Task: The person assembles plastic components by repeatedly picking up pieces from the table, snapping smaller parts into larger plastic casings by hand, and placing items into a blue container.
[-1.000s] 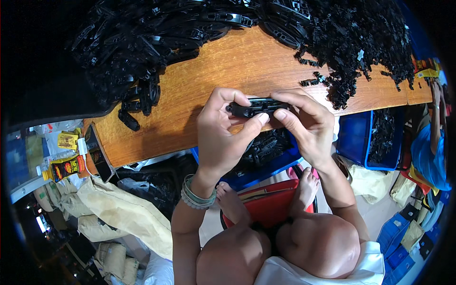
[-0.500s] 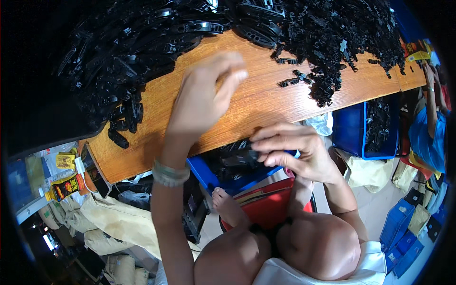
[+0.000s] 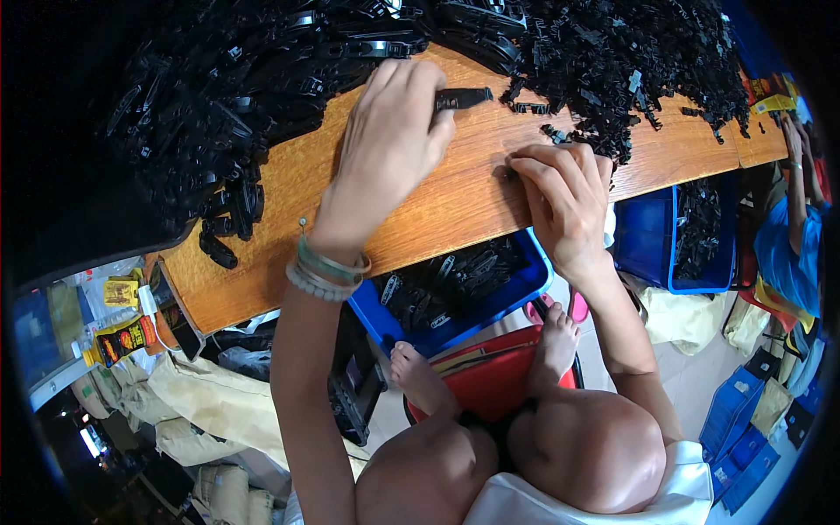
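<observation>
Over the wooden table (image 3: 420, 192), my left hand (image 3: 389, 131) is closed round a long black plastic part (image 3: 464, 98), whose narrow end sticks out to the right past my fingers. My right hand (image 3: 569, 197) is at the table's near edge, its thumb and fingertips pinched together over a small dark piece (image 3: 506, 171), too small and blurred to name. Just beyond it spreads a pile of small black plastic clips (image 3: 604, 114). A heap of larger, elongated black parts (image 3: 306, 83) lies beyond my left hand.
Below the table edge, between my arms, a blue bin (image 3: 372, 319) holds several black parts. Another blue bin (image 3: 674, 262) stands to the right. A red stool or box (image 3: 490, 376) sits between my feet. A co-worker in blue (image 3: 787, 254) is at the far right.
My right hand has moved from the blue bin up to the table, and the dark part seen at its fingertips is gone from them. My left hand now grips a long black part.
</observation>
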Available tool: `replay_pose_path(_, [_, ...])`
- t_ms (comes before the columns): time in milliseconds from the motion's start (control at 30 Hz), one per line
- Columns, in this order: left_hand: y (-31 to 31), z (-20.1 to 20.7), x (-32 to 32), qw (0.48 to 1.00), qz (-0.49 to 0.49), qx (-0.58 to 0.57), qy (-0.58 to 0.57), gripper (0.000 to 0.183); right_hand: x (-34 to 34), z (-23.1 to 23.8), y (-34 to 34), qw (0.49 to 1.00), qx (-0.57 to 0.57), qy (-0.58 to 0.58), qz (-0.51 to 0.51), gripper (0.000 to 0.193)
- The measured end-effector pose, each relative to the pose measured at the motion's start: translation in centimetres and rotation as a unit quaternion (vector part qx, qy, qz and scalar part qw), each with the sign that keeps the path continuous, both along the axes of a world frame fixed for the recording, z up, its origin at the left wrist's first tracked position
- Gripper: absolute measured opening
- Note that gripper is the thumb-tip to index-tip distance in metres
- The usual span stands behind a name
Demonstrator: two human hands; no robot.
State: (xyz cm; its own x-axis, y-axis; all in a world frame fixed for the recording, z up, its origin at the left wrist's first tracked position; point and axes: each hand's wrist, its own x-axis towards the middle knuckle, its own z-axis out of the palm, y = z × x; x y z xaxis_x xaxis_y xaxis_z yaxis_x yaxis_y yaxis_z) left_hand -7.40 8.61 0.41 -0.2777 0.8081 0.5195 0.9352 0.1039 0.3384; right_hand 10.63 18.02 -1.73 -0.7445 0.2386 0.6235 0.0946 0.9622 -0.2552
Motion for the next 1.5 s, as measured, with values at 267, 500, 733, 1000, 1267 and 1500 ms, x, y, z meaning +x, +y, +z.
replay_pose_path(267, [-5.4,0.4,4.6,0.809,0.035,0.052,-0.584,0.018,0.1,-0.3,-1.1,0.980,-0.170,0.091,0.054,0.026])
replay_pose_path(500, [-6.0,-0.2,8.0,0.693,0.015,0.128,-0.709,0.021,-0.7,0.9,-3.2,0.895,-0.423,0.133,0.051,0.014])
replay_pose_path(733, [-6.6,0.8,7.7,0.680,-0.031,0.149,-0.717,0.035,-0.4,2.1,-3.8,0.847,-0.515,0.065,0.113,0.017])
replay_pose_path(1000, [-7.3,0.8,7.0,0.726,-0.013,0.031,-0.687,0.027,-0.3,2.0,-3.6,0.928,-0.344,0.059,0.131,0.021])
replay_pose_path(1267, [-7.3,1.3,7.0,0.728,-0.011,0.034,-0.685,0.022,-0.2,2.1,-3.3,0.970,-0.181,0.064,0.147,0.023])
replay_pose_path(1500, [-7.7,1.5,7.2,0.769,-0.020,0.061,-0.636,0.022,-0.2,2.5,-3.5,0.935,-0.326,0.065,0.126,0.026])
